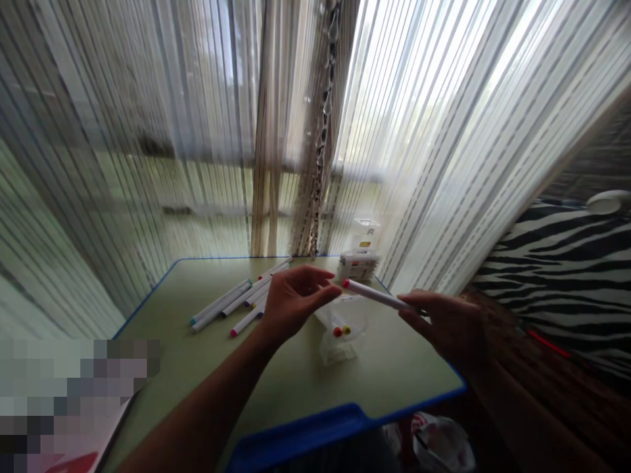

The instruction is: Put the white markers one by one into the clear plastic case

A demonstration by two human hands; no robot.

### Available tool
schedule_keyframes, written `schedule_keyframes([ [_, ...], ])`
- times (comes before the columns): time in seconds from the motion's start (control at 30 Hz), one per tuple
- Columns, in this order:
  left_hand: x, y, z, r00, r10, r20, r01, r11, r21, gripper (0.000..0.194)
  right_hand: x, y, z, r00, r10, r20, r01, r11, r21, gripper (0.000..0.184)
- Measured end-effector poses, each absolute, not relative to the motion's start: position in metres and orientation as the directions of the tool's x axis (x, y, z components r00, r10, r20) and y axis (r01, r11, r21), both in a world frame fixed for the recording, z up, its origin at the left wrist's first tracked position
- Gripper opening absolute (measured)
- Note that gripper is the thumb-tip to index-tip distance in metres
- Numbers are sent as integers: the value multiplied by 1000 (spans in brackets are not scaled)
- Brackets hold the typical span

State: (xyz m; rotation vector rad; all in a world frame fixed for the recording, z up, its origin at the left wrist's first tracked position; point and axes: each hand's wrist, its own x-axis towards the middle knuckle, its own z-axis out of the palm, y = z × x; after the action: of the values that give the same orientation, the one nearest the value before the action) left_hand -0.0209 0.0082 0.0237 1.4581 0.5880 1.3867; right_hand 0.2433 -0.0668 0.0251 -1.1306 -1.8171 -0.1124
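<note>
Beyond our fingers we have the long, pale, striped sheer curtains (197, 131), falling behind the far edge of the light green tabletop with a blue rim (404, 368). To the right of our right fingers is a black-and-white zebra-striped cloth (557, 263). Below our fingers, along the near edge, runs a raised blue ledge (305, 433).

Our right hand (453, 325) has its thumb and fingers closed on one end of a slim white marker with a red end (377, 295); we hold it above the table, its red end pointing at our left fingertips. Our left hand (296, 299) is partly open, thumb and fingers a little apart, with nothing seen between them. The thumb tip is right by the red end, but we cannot tell whether they touch.

To the left of our left fingers lies a loose pile of white markers with coloured ends (221, 303), partly hidden by that hand. Low down, to the right of our right fingers, sits a crumpled white plastic bag with red print (444, 443). Just beyond our fingertips stands a clear plastic case of markers (359, 264), and below them lies a crinkled transparent plastic pouch (340, 358). Smallest are a round red piece (337, 332) and a round yellow piece (346, 330), side by side at the pouch; whether inside or on top, we cannot tell.
</note>
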Motion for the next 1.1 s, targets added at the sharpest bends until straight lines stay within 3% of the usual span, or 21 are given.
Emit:
schedule_keyframes([
  [0.1, -23, 19, 17, 138, 876, 462, -363, -389, 847, 33, 248, -85, 28, -24, 672, 740, 744, 507, -436, 11],
  [0.23, -25, 31, 6, 29, 913, 406, -276, -383, 882, 31, 251, -109, 34, 36, 725, 688, 779, 411, -474, 15],
  [0.43, -27, 38, -4, 30, 928, 372, -130, -366, 922, 31, 242, -126, 35, -5, 736, 677, 848, 361, -387, 10],
  [0.67, -25, 36, -9, 78, 928, 365, -24, -364, 931, 33, 219, -110, 21, -124, 678, 724, 810, 491, -321, 4],
  [0.87, -24, 34, -16, 130, 934, 333, 2, -336, 942, 31, 201, -91, 9, -230, 614, 755, 740, 614, -274, 11],
  [1.1, -24, 35, -17, 80, 952, 296, 21, -298, 954, 27, 195, -78, 0, -294, 565, 771, 733, 651, -198, 16],
])
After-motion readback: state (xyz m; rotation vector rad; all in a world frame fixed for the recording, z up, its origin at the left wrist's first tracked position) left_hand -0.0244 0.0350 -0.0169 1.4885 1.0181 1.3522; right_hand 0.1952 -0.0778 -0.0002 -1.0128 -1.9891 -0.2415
